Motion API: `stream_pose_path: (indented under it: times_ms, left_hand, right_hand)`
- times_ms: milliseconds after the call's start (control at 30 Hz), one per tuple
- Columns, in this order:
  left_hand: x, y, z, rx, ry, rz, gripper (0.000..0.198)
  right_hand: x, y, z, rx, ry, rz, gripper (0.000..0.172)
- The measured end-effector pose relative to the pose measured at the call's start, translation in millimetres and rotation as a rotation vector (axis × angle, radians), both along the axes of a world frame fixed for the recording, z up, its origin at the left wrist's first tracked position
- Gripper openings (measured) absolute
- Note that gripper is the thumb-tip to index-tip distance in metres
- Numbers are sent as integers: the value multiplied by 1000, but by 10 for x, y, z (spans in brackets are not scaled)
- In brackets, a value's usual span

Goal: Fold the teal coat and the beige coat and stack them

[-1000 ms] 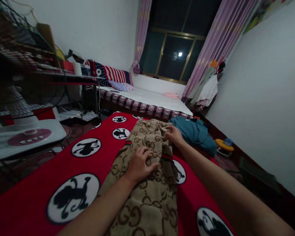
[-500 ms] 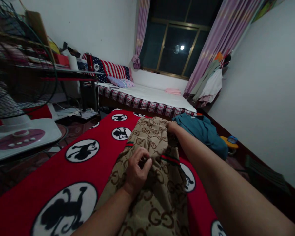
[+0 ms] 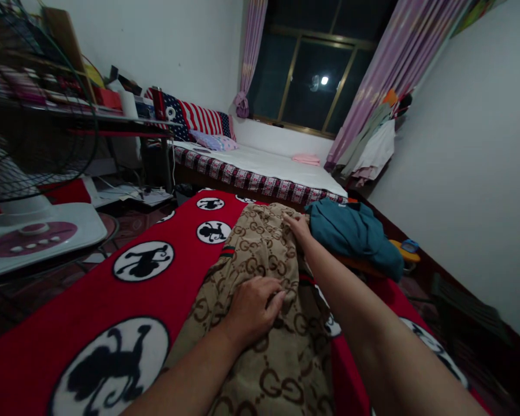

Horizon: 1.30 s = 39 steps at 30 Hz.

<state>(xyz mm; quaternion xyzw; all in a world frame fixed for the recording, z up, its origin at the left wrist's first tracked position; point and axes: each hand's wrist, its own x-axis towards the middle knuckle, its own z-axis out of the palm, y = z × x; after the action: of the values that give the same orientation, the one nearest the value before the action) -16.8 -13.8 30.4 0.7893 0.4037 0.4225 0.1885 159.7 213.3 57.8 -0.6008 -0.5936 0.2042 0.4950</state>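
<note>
A tan garment with a brown interlocking-G pattern lies lengthwise on a red cloth printed with black figures in white circles. Green-and-red striped bands show at its sides. My left hand rests on the middle of the garment, its fingers loosely bent and the thumb apart. Farther up, my right hand lies on the garment's far right edge with fingers apart. Part of the garment's right side is hidden under my right forearm.
A teal garment lies heaped at the far right. Beyond stands a bed below a window. At left are a fan and a cluttered desk. A yellow stool is near the right wall.
My right hand has moved slightly left, and the garment's right side now lies farther inward, covering part of the striped band. My left hand has shifted right and flattened onto the cloth.
</note>
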Motion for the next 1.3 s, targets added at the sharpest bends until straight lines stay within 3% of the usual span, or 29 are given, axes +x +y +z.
stream_pose_path:
  times_ms: [67,167,267,400,533,600,667,767,833,933,1067,1200,1300]
  left_hand:
    - [-7,22,-7,31,-60,41,24]
    - [-24,80,-28,50,-136,218,32]
    - [-22,133,-78,-6,-74,344,45]
    - [-6,160,-137,-30,19,354,49]
    - [5,156,-152,34,83,325,38]
    - [9,145,-144,51,115,313,37]
    - [10,132,-125,40,117,321,41]
    - [6,136,-91,12,62,367,55]
    - [-3,171,-84,4,27,381,60]
    - [-22,254,-113,-22,69,341,51]
    - [-71,334,-178,-32,99,309,45]
    - [-120,351,-202,-19,1,307,47]
    - [-133,354,-207,-8,-11,276,48]
  right_hand:
    - [-9,40,87,28,-42,-51,23]
    - [-21,84,196,111,-93,-124,35]
    - [-8,22,135,157,-121,-169,41]
    - [23,-154,-37,128,-208,-182,29]
    - [-67,-324,113,253,-339,-161,26]
    - [-158,-449,244,403,-427,-26,18]
    - [-238,-617,293,485,-533,208,21]
    - [-277,-852,126,421,-760,545,30]
    - [-264,-909,-82,340,-847,614,34]
    - [-277,-846,-295,164,-866,534,44]
    - [-418,-855,-173,-81,-943,427,45]
    - [-513,-1237,-25,-9,-918,263,52]
    - [-469,-1520,-150,9,-918,213,58]
